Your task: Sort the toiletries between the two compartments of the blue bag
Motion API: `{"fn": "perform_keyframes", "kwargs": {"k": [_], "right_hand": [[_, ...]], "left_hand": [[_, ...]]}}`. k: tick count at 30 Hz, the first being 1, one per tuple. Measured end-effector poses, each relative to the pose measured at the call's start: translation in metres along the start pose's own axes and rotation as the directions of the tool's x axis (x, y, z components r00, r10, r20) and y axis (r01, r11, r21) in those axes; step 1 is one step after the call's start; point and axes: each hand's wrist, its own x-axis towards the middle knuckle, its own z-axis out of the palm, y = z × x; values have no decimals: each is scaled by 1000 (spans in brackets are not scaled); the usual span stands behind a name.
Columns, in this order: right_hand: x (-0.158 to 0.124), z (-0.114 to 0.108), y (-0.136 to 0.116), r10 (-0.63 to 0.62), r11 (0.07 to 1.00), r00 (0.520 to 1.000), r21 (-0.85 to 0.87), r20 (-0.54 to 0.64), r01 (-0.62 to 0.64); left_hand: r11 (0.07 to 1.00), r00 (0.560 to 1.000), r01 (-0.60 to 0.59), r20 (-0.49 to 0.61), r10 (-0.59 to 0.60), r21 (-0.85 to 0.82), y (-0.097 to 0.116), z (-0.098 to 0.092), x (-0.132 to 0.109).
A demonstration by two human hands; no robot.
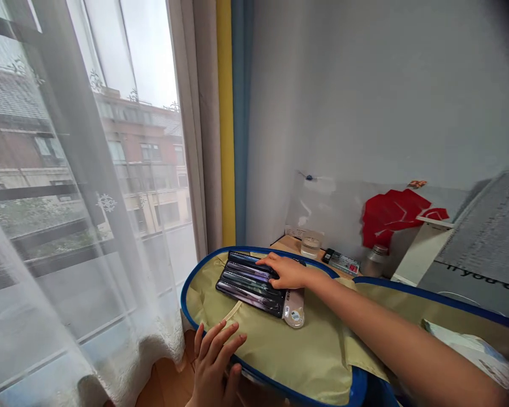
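Observation:
A flat dark blister pack [248,291] of slim sticks, which look like toothbrushes, lies on the yellow-green lining of an open blue-edged bag [305,359]. A pale rounded tab [294,311] sticks out at the pack's right end. From the right, my right hand [286,271] reaches across and rests on top of the pack. Its index finger is stretched out and the thumb is apart, both on the upper face. My left hand [216,359] is at the bag's near left rim with fingers spread, holding nothing; part of its palm is cut off below.
A sheer white curtain [123,282] hangs by the window at left. Behind the bag, a wooden surface bears a clear round container [311,245], a small black box [341,262] and a clear jar [374,261]. A plastic packet [470,347] lies in the bag's right half.

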Motion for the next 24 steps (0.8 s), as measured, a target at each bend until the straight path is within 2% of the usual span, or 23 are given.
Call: {"fn": "perform_keyframes", "kwargs": {"k": [8, 13, 20, 24], "right_hand": [[6, 22, 3, 74, 992, 997, -107, 13, -72], [2, 27, -6, 113, 984, 991, -146, 71, -101], [-2, 30, -14, 154, 977, 980, -169, 123, -132], [-4, 28, -16, 161, 977, 979, -158, 129, -140]], "left_hand": [[1000, 1000, -3, 4, 3, -20, -4, 6, 1], [1000, 1000, 3, 13, -3, -24, -5, 9, -2], [1000, 996, -1, 90, 0, 12, -9, 7, -3], [998, 997, 57, 50, -58, 15, -8, 7, -10]]}}
